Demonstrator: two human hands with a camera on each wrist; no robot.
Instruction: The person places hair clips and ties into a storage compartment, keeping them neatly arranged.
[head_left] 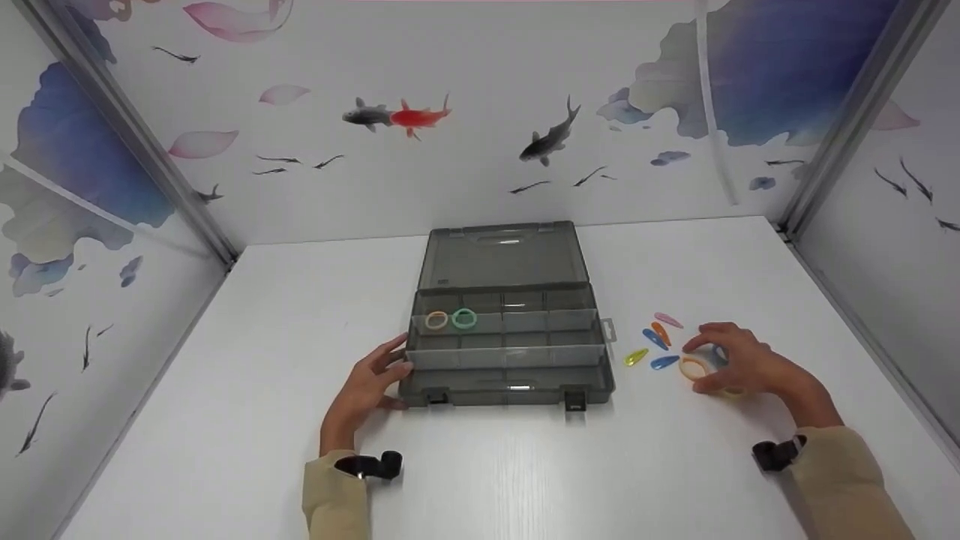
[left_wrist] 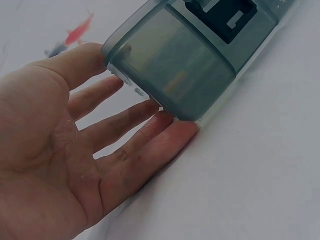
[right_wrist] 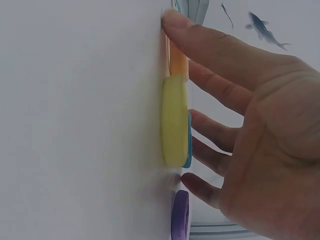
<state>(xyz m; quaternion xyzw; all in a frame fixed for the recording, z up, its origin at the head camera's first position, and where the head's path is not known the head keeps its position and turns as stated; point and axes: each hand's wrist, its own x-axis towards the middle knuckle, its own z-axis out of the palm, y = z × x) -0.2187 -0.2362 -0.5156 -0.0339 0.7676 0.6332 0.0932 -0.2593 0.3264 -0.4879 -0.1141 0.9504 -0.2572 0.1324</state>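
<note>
An open grey divided plastic box stands mid-table, its lid laid back. Inside its left part are an orange hair tie and a green hair tie. My left hand rests against the box's left side, fingertips along the wall and front corner. To the right of the box, my right hand is low over the table. Its thumb and index finger are spread at opposite sides of another orange hair tie. A yellow hair tie and a blue one lie partly hidden by this hand.
Several snap hair clips, among them a yellow clip and a pink clip, lie between the box and my right hand. A purple hair tie shows in the right wrist view. Printed wall panels enclose the table.
</note>
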